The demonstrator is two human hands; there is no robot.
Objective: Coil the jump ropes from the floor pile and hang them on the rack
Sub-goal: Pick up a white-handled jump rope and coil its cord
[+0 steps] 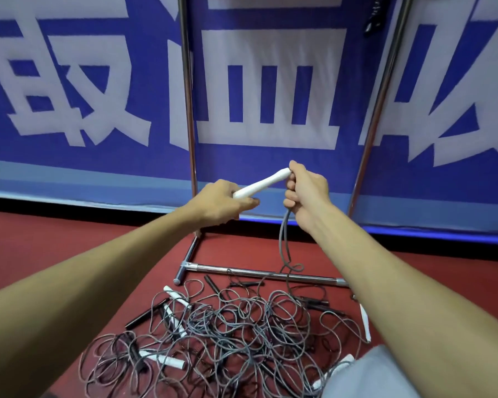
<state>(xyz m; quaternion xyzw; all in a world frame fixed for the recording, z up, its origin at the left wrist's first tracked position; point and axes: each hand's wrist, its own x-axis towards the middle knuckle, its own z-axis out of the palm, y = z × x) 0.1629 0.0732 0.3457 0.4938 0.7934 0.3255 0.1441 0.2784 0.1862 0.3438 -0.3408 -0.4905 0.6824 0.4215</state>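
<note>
Blue banner (pixel 69 156) with large white characters, standing along the back edge of the red floor (pixel 41 239). Metal rack (pixel 188 110): two chrome uprights rising in front of the banner and a base bar lying on the floor just behind the pile. Pile of jump ropes (pixel 222 334): grey and dark cords tangled on the floor in the lower middle, with white and black handles scattered through them. Left hand (pixel 223 203): raised above the pile, fingers curled round the lower end of a white handle (pixel 260 183). The handle is held slanting, rising toward the right, between both hands. Grey cord (pixel 283 239): hangs doubled from the right hand, crosses the rack's base bar and runs into the pile. Right hand (pixel 308 193): thumb and fingers clamped on the handle's upper end, with the cord gathered in the same grip. Loose white handle (pixel 364 323): lies at the pile's right edge. Dark object (pixel 374 18): hangs by the right upright, too blurred to identify. Grey garment (pixel 371 377): at the lower right corner.
</note>
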